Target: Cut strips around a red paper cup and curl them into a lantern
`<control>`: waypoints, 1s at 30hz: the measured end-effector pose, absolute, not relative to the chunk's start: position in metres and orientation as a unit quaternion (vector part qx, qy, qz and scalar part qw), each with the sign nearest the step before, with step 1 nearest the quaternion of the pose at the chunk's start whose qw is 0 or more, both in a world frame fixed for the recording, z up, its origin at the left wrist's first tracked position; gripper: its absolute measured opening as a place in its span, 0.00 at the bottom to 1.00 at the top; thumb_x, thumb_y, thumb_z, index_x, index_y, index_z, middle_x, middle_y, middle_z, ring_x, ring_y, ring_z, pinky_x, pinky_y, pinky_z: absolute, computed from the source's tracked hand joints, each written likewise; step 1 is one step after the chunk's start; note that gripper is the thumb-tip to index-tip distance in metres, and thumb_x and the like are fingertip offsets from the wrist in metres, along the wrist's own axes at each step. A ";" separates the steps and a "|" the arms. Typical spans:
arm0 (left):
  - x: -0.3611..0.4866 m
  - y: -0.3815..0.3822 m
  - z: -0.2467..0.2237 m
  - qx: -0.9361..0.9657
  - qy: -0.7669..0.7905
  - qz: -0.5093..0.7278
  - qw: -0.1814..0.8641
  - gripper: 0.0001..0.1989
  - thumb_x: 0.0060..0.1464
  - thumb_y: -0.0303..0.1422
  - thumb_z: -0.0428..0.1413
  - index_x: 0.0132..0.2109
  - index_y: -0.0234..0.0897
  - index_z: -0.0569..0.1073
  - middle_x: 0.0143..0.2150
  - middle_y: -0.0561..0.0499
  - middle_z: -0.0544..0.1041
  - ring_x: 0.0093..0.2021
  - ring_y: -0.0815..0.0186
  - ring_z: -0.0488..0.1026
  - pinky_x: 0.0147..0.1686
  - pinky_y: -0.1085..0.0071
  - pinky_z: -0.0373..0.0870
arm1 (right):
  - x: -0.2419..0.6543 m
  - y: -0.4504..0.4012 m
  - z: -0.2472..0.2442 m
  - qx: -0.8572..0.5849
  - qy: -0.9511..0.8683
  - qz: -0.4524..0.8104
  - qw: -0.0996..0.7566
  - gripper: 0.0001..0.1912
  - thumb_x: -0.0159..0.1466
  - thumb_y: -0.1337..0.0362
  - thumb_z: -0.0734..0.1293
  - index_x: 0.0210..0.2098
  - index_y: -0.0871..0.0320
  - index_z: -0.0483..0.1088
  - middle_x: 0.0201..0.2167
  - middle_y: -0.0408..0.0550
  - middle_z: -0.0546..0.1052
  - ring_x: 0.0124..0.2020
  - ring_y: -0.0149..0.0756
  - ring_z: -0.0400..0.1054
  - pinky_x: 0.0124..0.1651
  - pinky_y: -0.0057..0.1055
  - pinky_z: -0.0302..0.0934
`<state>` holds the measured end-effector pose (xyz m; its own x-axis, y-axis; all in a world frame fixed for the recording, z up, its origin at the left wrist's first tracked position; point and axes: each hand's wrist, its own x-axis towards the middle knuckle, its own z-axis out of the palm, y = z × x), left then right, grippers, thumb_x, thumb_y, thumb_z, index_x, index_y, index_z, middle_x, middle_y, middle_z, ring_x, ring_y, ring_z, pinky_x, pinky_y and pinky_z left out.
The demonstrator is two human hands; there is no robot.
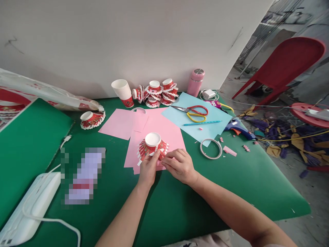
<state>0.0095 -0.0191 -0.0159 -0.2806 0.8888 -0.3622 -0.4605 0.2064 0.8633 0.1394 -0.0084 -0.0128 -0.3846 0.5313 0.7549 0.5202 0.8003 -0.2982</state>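
A red paper cup (pixel 153 140), its wall cut into strips that flare outward, is held base up over pink paper sheets (pixel 164 120). My left hand (pixel 149 170) is closed on its near side, the thumb lying against the red wall. At the right edge of the cup, my right hand (pixel 180 167) has its fingertips pinched together on the fringe of strips; they hide the exact strip. Similar cut cups (pixel 154 90) are piled by the wall, and another cut cup (pixel 89 120) sits at the left.
A cup stack (pixel 122 92) and pink bottle (pixel 196 83) stand at the back. Scissors (pixel 190 110) and a blue pencil (pixel 202 123) lie on blue paper (pixel 177 103). To the right are a tape roll (pixel 211 149) and glue gun (pixel 240 129); a white power strip (pixel 33 209) lies left.
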 end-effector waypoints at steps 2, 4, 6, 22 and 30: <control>0.009 -0.019 -0.014 0.196 0.526 0.598 0.572 0.11 0.37 0.39 0.65 0.25 0.36 0.75 0.24 0.54 0.75 0.30 0.66 0.71 0.37 0.69 0.65 | 0.140 -0.008 -0.015 -0.314 -0.838 0.017 0.446 0.04 0.62 0.66 0.64 0.34 0.55 0.71 0.29 0.44 0.77 0.29 0.29 0.67 0.33 0.29 0.59; 0.009 -0.018 -0.012 0.188 0.516 0.601 0.581 0.12 0.36 0.39 0.65 0.26 0.36 0.76 0.25 0.54 0.76 0.31 0.66 0.72 0.37 0.69 0.65 | 0.140 -0.008 -0.017 -0.315 -0.839 0.023 0.442 0.04 0.62 0.67 0.64 0.35 0.55 0.72 0.30 0.44 0.77 0.30 0.29 0.67 0.34 0.29 0.60; 0.009 -0.018 -0.012 0.186 0.509 0.602 0.586 0.12 0.35 0.40 0.65 0.26 0.36 0.76 0.27 0.53 0.77 0.32 0.65 0.72 0.37 0.69 0.66 | 0.140 -0.008 -0.019 -0.316 -0.839 0.024 0.442 0.04 0.62 0.67 0.64 0.35 0.55 0.72 0.31 0.44 0.77 0.31 0.30 0.68 0.35 0.29 0.60; 0.006 -0.017 -0.017 0.237 0.512 0.594 0.573 0.15 0.38 0.37 0.64 0.35 0.36 0.78 0.35 0.48 0.80 0.40 0.60 0.75 0.44 0.64 0.67 | 0.139 -0.007 -0.015 -0.290 -0.837 0.023 0.463 0.02 0.61 0.67 0.66 0.35 0.57 0.70 0.31 0.44 0.79 0.30 0.32 0.68 0.32 0.31 0.60; 0.006 -0.018 -0.015 0.218 0.503 0.590 0.593 0.12 0.38 0.36 0.65 0.32 0.36 0.77 0.33 0.50 0.79 0.37 0.63 0.74 0.40 0.68 0.68 | 0.139 -0.006 -0.013 -0.310 -0.818 0.042 0.484 0.01 0.61 0.67 0.66 0.33 0.58 0.69 0.29 0.45 0.79 0.28 0.32 0.67 0.31 0.31 0.61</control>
